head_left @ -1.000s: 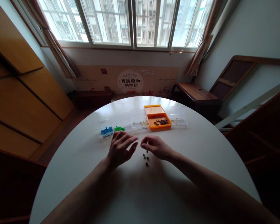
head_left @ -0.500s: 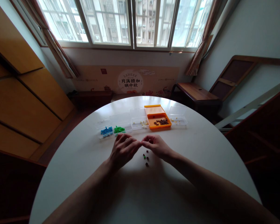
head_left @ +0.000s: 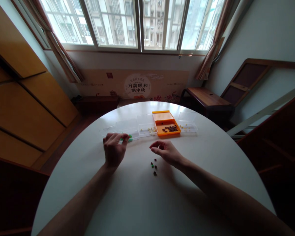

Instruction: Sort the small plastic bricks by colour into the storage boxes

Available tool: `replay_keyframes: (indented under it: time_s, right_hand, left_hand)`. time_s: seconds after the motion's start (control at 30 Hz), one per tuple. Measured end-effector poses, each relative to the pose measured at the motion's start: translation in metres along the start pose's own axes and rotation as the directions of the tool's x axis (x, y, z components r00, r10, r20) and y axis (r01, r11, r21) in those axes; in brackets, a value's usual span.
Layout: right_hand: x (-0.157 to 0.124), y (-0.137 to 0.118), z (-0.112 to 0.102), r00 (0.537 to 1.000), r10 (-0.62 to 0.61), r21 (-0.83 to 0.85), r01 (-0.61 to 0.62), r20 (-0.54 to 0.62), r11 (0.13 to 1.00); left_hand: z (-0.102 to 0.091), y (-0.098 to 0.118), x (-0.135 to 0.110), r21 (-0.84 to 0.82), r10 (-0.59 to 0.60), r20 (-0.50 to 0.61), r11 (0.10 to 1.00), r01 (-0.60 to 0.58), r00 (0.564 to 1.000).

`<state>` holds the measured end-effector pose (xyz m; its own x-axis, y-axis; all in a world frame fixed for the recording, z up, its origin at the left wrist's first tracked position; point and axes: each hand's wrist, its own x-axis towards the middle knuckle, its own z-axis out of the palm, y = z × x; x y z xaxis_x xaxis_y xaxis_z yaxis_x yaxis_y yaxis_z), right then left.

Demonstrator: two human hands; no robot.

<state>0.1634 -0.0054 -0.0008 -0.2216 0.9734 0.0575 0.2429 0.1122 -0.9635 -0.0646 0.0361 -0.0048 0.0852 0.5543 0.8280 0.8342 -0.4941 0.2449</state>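
Green pieces (head_left: 130,138) show just past my left hand (head_left: 114,148), its fingers drawn together; my right hand (head_left: 168,152) curls loosely. Whether either grips anything, I can't tell. Dark pieces (head_left: 155,173) lie nearside of my right hand.

- Bright daylight fills the barred window (head_left: 139,26), pale buildings (head_left: 118,21) beyond.
- Curtains (head_left: 60,54) hang gathered at both sides.
- A beige banner (head_left: 137,86) with Chinese characters runs below.
- A tan wooden cabinet (head_left: 22,101) stands left.
- Brown wooden furniture (head_left: 207,96), right.

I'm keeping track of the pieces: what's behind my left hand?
Green pieces in a clear box show past the left hand; whatever lies directly behind the hand is covered.
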Motion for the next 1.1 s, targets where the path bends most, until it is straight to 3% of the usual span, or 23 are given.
replay_keyframes:
  time_s: [0.13, 0.3, 0.5, 0.63, 0.9, 1.1]
  right_hand:
    - [-0.002, 0.0, -0.001, 1.0, -0.023, -0.036, 0.023, 0.011, 0.999]
    - [-0.003, -0.001, -0.003, 0.998, -0.055, -0.091, 0.057, 0.019, 0.994]
    - [-0.003, -0.004, -0.007, 0.993, -0.092, -0.154, 0.102, 0.069, 0.983]
    - [-0.004, -0.003, -0.009, 0.976, -0.132, -0.212, 0.167, 0.17, 0.963]
    - [-0.009, -0.011, -0.015, 0.87, -0.205, -0.347, 0.381, 0.449, 0.857]
    - [-0.016, -0.017, -0.007, 0.898, -0.144, -0.581, 0.384, 0.416, 0.718]
  left_hand:
    - [0.003, -0.016, 0.001, 0.041, -0.152, -0.033, 0.987, 0.153, 0.988]
    - [0.005, -0.02, 0.0, 0.029, -0.211, -0.035, 0.977, 0.212, 0.977]
    - [0.003, -0.017, 0.001, 0.024, -0.193, -0.039, 0.981, 0.194, 0.98]
    - [0.0, -0.011, 0.001, 0.025, -0.147, -0.017, 0.989, 0.148, 0.989]
    - [-0.002, 0.0, 0.0, -0.007, -0.081, -0.007, 0.997, 0.081, 0.997]
    - [-0.004, 0.01, 0.001, -0.02, -0.019, -0.005, 1.0, 0.019, 1.0]
